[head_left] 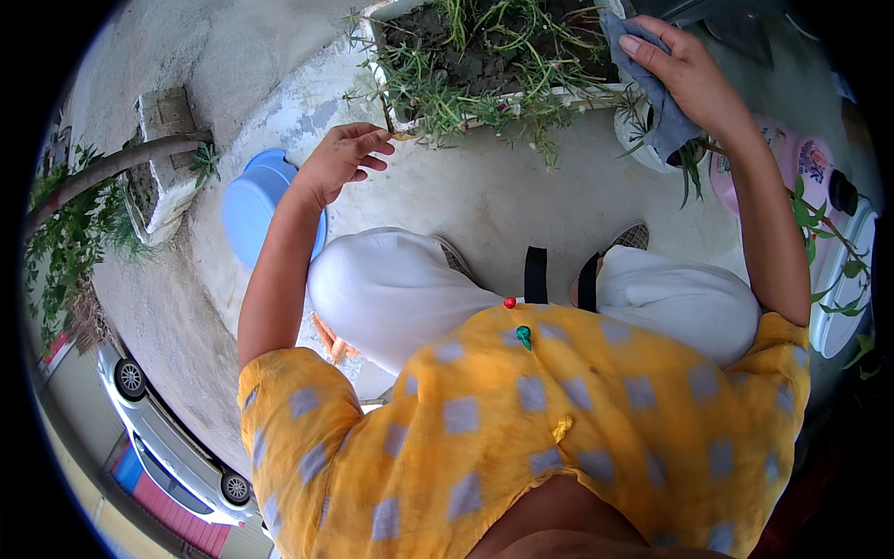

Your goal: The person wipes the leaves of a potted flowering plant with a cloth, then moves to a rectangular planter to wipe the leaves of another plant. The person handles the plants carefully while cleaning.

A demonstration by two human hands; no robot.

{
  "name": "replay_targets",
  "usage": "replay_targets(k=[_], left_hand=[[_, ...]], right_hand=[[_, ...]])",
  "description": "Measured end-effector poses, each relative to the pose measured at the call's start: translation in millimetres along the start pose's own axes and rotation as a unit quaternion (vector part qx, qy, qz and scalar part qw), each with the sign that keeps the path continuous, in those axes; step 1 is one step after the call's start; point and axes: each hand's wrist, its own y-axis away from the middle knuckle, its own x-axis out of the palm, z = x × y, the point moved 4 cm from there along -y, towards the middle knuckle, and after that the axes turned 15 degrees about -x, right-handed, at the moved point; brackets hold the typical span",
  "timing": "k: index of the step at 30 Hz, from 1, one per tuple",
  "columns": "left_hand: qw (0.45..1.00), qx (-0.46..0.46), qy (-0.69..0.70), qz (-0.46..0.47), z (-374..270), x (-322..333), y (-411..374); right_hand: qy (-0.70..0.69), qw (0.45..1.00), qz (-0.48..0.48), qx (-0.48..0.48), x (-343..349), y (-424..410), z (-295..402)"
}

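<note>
My right hand [688,77] grips a grey-blue cloth [660,105] at the right end of a white planter box [372,59]. Part of the cloth lies against the box's end, and its lower part hangs over a small white pot [632,143]. Soil and trailing narrow-leaved plants [447,105] fill the box, with stems spilling over its near rim. By the box's near left corner is my left hand [349,157], fingers loosely bent and apart, with nothing visible in it. Whether its fingertips touch the corner I cannot tell.
A light blue plastic basin [255,206] stands beside my left forearm. Near my right arm are a pink plastic bottle [814,168], a white lid [848,286] and leafy stems [852,269]. Farther left are another planter [171,182], a curved pole [119,164] and a parked silver car [171,451].
</note>
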Motion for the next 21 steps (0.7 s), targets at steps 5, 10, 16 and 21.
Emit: replay_targets(k=[5, 10, 16, 21], left_hand=[[0.997, 0.004, 0.004, 0.083, -19, 31, 20], [0.984, -0.026, -0.097, 0.144, -28, 67, 38], [0.963, -0.032, -0.147, 0.224, -25, 102, 51], [0.958, -0.100, 0.041, 0.264, -20, 146, 51]], right_hand=[[-0.061, 0.994, 0.007, 0.095, 2, -2, 18], [-0.050, 0.996, 0.000, 0.080, 0, -1, 18], [-0.049, 0.994, 0.001, 0.097, 0, 3, 16], [-0.046, 0.995, 0.013, 0.082, 2, -1, 18]])
